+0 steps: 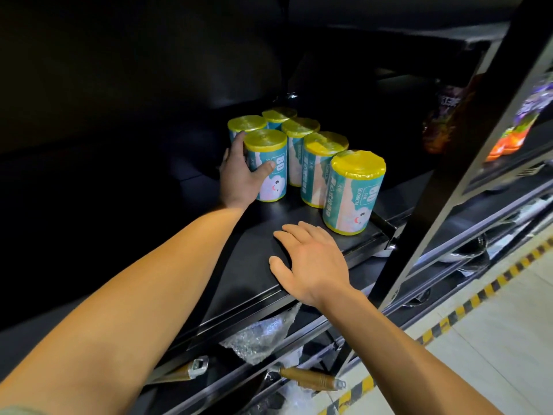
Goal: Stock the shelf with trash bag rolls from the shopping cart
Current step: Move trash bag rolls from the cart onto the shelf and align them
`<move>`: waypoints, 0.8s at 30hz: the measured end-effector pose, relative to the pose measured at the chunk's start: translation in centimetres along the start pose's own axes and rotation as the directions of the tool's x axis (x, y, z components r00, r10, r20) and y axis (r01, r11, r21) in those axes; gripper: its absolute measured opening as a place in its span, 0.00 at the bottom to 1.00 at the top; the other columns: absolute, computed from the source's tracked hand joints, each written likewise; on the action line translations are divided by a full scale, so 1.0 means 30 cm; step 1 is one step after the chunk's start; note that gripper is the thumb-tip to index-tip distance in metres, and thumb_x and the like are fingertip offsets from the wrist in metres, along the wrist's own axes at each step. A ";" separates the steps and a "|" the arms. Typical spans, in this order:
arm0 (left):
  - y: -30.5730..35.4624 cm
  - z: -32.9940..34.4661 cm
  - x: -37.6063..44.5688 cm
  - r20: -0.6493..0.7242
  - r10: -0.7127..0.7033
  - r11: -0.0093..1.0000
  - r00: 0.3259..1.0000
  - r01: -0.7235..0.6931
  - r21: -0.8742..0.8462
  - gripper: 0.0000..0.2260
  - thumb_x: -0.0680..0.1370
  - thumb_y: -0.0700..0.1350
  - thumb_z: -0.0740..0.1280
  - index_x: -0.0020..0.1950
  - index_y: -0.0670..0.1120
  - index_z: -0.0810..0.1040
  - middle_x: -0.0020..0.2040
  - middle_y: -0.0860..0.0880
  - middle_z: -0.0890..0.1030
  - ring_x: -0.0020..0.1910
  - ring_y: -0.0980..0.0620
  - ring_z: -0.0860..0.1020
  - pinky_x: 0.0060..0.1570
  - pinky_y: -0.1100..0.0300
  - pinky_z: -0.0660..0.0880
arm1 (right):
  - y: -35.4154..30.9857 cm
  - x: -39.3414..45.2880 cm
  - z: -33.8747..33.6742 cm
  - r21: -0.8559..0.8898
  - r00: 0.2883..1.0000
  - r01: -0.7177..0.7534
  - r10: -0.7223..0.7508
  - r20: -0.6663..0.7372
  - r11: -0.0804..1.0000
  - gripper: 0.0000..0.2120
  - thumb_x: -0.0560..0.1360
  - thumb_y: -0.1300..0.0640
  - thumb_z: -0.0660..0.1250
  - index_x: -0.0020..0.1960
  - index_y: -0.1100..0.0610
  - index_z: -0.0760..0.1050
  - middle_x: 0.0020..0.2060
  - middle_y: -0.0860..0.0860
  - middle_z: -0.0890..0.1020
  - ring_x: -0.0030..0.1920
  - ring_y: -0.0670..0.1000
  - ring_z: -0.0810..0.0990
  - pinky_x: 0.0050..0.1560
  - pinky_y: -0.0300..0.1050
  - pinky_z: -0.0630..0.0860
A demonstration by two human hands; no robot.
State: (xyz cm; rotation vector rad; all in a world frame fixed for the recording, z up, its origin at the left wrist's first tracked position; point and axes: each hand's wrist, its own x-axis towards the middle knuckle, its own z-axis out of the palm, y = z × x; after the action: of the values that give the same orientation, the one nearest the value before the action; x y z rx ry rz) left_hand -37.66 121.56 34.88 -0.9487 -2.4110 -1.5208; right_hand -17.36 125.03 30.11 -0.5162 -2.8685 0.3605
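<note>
Currently the placing step is judged to be in hand: one trash bag roll (pixel 266 166) is stood upright on the dark shelf (pixel 239 265), at the near left of a cluster of six. It is held by the left hand (pixel 239 175), whose fingers are curled round its far side and whose thumb is pressed on the printed wrapper. Five more rolls are stood just beside it, one behind it and four in a row running from far to near right, the nearest roll (pixel 354 193) close to the shelf's front edge. The right hand (pixel 311 262) is laid flat on the shelf near that roll, fingers straight, with nothing held. The shopping cart is not in view. Next, the left grip would probably be released once the roll is nudged against its neighbours, and another roll fetched.
</note>
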 end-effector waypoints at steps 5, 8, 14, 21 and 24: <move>-0.004 0.009 0.004 -0.026 -0.027 1.000 0.999 0.027 -0.004 0.40 0.67 0.62 0.70 0.76 0.51 0.65 0.68 0.46 0.75 0.66 0.44 0.74 0.64 0.44 0.74 | 0.004 0.003 0.002 0.000 1.000 -0.001 0.001 0.020 1.000 0.33 0.76 0.36 0.47 0.76 0.48 0.66 0.76 0.45 0.67 0.79 0.53 0.57 0.79 0.50 0.48; 0.003 0.014 0.005 -0.027 -0.042 0.999 0.999 0.041 -0.012 0.39 0.68 0.59 0.72 0.76 0.50 0.65 0.67 0.46 0.76 0.65 0.44 0.75 0.63 0.44 0.74 | 0.004 0.000 0.002 0.004 1.000 0.000 0.000 0.009 1.000 0.33 0.76 0.37 0.47 0.76 0.48 0.67 0.76 0.45 0.68 0.78 0.53 0.58 0.79 0.51 0.49; 0.025 0.006 -0.015 0.024 -0.112 0.993 0.993 0.113 -0.045 0.30 0.73 0.49 0.74 0.73 0.49 0.68 0.63 0.50 0.80 0.61 0.50 0.78 0.61 0.56 0.75 | 0.002 -0.004 -0.003 0.037 1.000 -0.007 0.008 -0.009 0.999 0.32 0.76 0.37 0.48 0.74 0.49 0.70 0.74 0.46 0.71 0.77 0.54 0.61 0.78 0.51 0.53; 0.025 -0.125 -0.258 0.143 -0.274 0.953 0.951 0.249 0.172 0.30 0.77 0.55 0.70 0.77 0.50 0.66 0.73 0.47 0.72 0.70 0.47 0.71 0.67 0.58 0.69 | -0.005 -0.010 -0.026 0.185 0.996 0.020 -0.004 -0.084 0.983 0.23 0.77 0.43 0.63 0.67 0.53 0.76 0.65 0.50 0.78 0.69 0.54 0.72 0.73 0.54 0.64; 0.041 -0.232 -0.417 0.155 -0.274 0.934 0.949 0.224 0.279 0.28 0.77 0.56 0.69 0.75 0.49 0.68 0.73 0.48 0.72 0.72 0.49 0.70 0.67 0.61 0.64 | -0.020 -0.048 -0.045 0.271 0.991 0.065 -0.031 -0.128 0.960 0.23 0.77 0.47 0.68 0.71 0.53 0.73 0.68 0.50 0.75 0.71 0.53 0.69 0.74 0.51 0.62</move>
State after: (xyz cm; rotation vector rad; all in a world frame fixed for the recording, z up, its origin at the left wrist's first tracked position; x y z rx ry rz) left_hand -28.50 110.54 33.80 -0.7891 -2.8750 -1.1834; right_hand -15.89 124.23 31.33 -0.4008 -2.6479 0.6815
